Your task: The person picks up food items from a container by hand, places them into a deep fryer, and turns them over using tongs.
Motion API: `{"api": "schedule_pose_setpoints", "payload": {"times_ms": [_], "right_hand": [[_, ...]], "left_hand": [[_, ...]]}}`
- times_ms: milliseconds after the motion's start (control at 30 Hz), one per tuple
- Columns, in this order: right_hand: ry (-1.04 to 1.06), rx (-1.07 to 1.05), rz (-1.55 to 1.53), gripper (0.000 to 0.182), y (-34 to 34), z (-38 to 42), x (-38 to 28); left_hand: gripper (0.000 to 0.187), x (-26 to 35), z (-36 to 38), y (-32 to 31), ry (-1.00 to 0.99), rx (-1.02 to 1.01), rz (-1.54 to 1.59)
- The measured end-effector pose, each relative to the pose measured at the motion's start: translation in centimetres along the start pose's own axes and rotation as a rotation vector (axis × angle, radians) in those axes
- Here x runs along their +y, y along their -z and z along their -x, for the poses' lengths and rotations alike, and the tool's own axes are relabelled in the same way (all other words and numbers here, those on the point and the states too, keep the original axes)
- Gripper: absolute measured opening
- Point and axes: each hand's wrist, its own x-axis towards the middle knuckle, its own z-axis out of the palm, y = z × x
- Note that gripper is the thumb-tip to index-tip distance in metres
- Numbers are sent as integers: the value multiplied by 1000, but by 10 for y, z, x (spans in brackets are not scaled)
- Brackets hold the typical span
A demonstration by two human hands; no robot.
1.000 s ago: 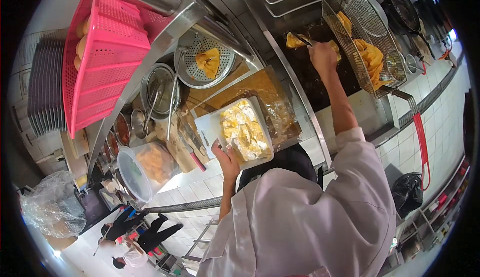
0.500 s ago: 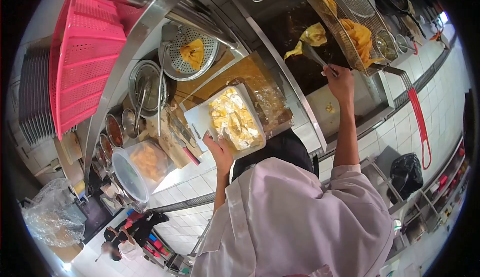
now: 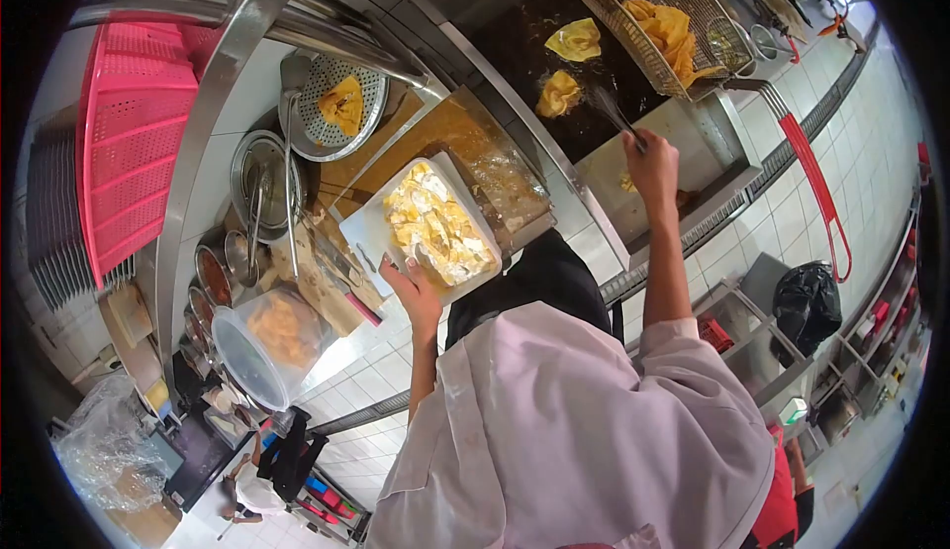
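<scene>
My left hand grips the near rim of a white plastic container, fingers over its edge. Folded yellow dough pieces dusted with white flour fill it. My right hand is closed round the dark handle of a slim metal utensil, whose splayed end is blurred over the fryer oil. Two pieces float there: a yellow dough piece and a puffier dough piece just left of the utensil's end. Beyond them, a wire fry basket holds golden fried pieces.
The basket's red handle sticks out to the right. On the left are a perforated metal bowl with one fried piece, a clear tub, a knife with a red handle and pink baskets. Another person is at lower left.
The utensil has drawn back from the dough piece it was touching, and two separate pieces now float in the oil. My left hand stays on the container; the whole view has shifted.
</scene>
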Motion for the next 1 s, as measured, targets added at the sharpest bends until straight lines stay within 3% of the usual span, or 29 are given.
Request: {"api": "schedule_pose_setpoints", "payload": {"times_ms": [133, 333, 433, 633, 833, 1000], "right_hand": [[-103, -94, 13, 35, -28, -15, -3], [-56, 24, 127, 36, -25, 1, -23], [-125, -113, 257, 35, -31, -5, -36], [-65, 56, 102, 30, -24, -3, -21], [-37, -6, 231, 33, -6, 3, -34], [-165, -78, 226, 32, -39, -7, -56]], "left_hand": [[48, -5, 0, 2, -16, -3, -68], [49, -12, 2, 0, -38, 26, -103], [48, -14, 3, 1, -27, 37, -105], [46, -14, 3, 0, -36, 52, -107], [46, -15, 3, 0, -46, 57, -79], [48, -12, 4, 0, -58, 41, -94]]}}
